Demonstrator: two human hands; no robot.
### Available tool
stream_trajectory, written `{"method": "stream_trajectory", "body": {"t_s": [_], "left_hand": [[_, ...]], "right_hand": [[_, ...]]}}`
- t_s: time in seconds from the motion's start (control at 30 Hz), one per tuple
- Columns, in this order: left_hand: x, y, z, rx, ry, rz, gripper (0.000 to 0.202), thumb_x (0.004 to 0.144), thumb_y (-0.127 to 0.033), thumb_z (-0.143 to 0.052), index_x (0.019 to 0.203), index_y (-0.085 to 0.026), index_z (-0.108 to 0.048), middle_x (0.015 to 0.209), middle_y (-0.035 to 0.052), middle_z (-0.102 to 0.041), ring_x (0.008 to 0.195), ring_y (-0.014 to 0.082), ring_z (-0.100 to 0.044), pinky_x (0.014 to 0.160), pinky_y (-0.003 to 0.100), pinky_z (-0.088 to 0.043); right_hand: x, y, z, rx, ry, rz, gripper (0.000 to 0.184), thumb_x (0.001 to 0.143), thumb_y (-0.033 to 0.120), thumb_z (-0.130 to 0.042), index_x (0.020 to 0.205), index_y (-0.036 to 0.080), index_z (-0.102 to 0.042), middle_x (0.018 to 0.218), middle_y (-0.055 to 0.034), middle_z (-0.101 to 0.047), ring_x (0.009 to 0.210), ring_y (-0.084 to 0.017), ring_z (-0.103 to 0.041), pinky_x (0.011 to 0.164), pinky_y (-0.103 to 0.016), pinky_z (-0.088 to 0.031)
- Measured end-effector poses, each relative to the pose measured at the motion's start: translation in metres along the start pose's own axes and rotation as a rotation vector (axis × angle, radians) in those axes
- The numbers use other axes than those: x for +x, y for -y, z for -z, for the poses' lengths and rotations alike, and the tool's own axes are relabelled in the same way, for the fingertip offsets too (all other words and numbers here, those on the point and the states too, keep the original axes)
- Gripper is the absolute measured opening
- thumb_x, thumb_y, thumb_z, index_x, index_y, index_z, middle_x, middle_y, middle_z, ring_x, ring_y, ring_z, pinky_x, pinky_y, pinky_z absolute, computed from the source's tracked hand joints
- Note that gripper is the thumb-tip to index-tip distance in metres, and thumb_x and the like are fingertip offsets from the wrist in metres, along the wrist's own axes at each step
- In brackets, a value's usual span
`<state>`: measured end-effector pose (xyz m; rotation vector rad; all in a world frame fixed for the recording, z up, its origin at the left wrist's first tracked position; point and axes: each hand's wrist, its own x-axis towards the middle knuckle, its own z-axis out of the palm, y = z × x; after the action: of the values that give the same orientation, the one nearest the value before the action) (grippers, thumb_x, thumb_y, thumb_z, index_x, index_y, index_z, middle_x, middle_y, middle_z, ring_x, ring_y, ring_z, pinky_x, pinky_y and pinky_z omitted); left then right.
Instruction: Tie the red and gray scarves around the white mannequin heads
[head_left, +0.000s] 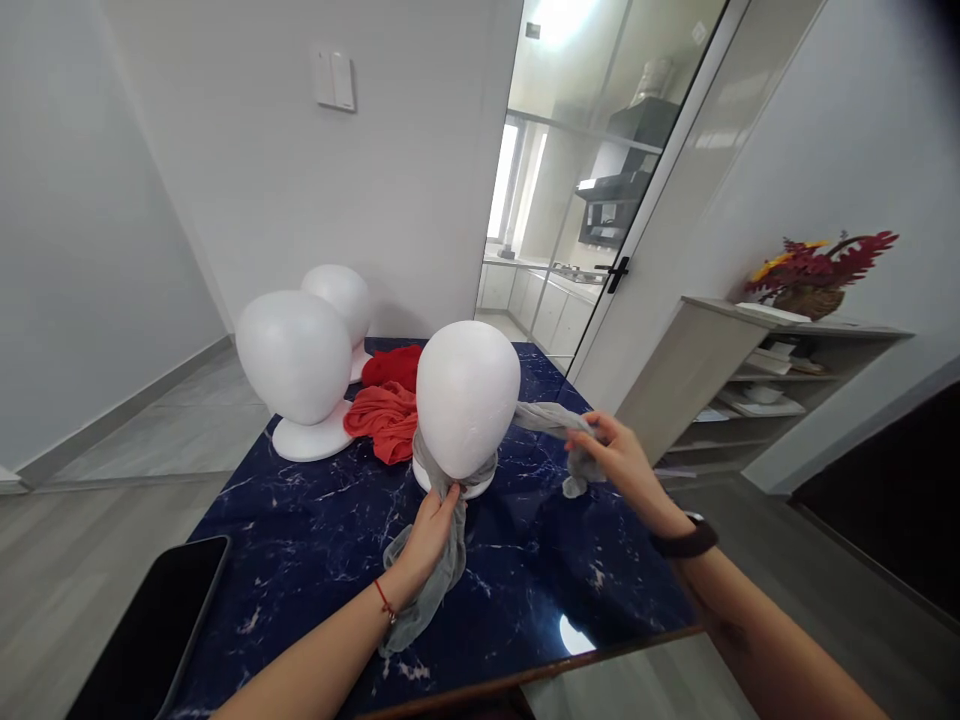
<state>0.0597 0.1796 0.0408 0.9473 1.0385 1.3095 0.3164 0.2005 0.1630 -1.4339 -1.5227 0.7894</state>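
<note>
A white mannequin head (469, 395) stands upright on a dark blue marbled table (517, 590). A sheer grey scarf (435, 585) runs around its neck. My left hand (433, 530) is closed on the scarf at the front of the neck, and one length hangs below it onto the table. To the right, my right hand (611, 455) pinches the other length, which stretches out from behind the head, its end dangling under my fingers.
Two more white mannequin heads (294, 355) (341, 298) stand at the back left. Red cloths (386, 415) lie bunched beside them. A black phone (154, 630) rests at the table's left edge. Beyond are a glass door (577, 190) and a shelf unit (750, 380) with a flower basket (814, 290).
</note>
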Motion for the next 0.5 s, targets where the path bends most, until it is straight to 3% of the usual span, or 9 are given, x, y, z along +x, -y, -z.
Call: {"method": "stream_trajectory", "body": {"t_s": [0.07,0.13,0.2,0.27,0.33,0.5], "left_hand": [[-0.001,-0.002,-0.001,0.014,0.029,-0.045,0.040,0.074,-0.043,-0.065,0.104,-0.017,-0.064,0.109,0.0106,-0.066,0.104,0.0219,-0.057,0.094,0.032,-0.039],[-0.003,-0.006,-0.001,0.040,0.041,-0.049,0.040,0.075,-0.044,-0.063,0.103,-0.015,-0.064,0.109,0.0108,-0.066,0.103,0.0227,-0.058,0.094,0.033,-0.039],[-0.005,-0.011,-0.001,0.096,0.056,-0.016,0.042,0.076,-0.048,-0.060,0.099,-0.013,-0.064,0.101,0.0101,-0.068,0.093,0.0228,-0.060,0.091,0.034,-0.041],[-0.007,-0.017,0.002,0.143,0.055,-0.010,0.044,0.077,-0.051,-0.056,0.097,-0.012,-0.064,0.094,0.0083,-0.069,0.086,0.0217,-0.060,0.087,0.034,-0.042],[-0.008,-0.024,0.006,0.220,0.027,-0.058,0.044,0.079,-0.053,-0.052,0.092,-0.013,-0.065,0.086,0.0061,-0.068,0.080,0.0203,-0.059,0.083,0.032,-0.043],[-0.016,-0.045,0.012,0.682,0.003,-0.269,0.047,0.088,-0.052,-0.034,0.070,-0.016,-0.059,0.073,0.0039,-0.063,0.069,0.0177,-0.053,0.067,0.029,-0.038]], "right_hand": [[-0.026,0.009,-0.026,0.301,0.344,-0.171,0.033,0.080,0.047,-0.058,0.093,0.018,-0.051,0.070,-0.0030,-0.065,0.057,-0.014,-0.058,0.054,-0.024,-0.043],[-0.052,0.011,-0.061,0.520,0.646,-0.296,0.037,0.080,0.045,-0.060,0.103,0.019,-0.049,0.078,-0.0043,-0.067,0.060,-0.014,-0.060,0.058,-0.027,-0.047],[-0.071,0.008,-0.097,0.615,0.824,-0.256,0.045,0.076,0.039,-0.067,0.110,0.019,-0.046,0.090,-0.0063,-0.068,0.075,-0.016,-0.064,0.072,-0.032,-0.050],[-0.077,0.002,-0.127,0.596,0.863,-0.123,0.048,0.073,0.036,-0.071,0.109,0.017,-0.048,0.097,-0.0075,-0.067,0.089,-0.019,-0.063,0.084,-0.035,-0.048],[-0.072,-0.004,-0.148,0.511,0.806,-0.001,0.042,0.074,0.039,-0.069,0.104,0.015,-0.053,0.098,-0.0078,-0.066,0.093,-0.020,-0.061,0.087,-0.036,-0.047],[-0.043,-0.018,-0.155,0.189,0.556,0.330,0.028,0.084,0.038,-0.056,0.100,0.016,-0.061,0.101,-0.0070,-0.066,0.100,-0.022,-0.058,0.092,-0.037,-0.044]]}}
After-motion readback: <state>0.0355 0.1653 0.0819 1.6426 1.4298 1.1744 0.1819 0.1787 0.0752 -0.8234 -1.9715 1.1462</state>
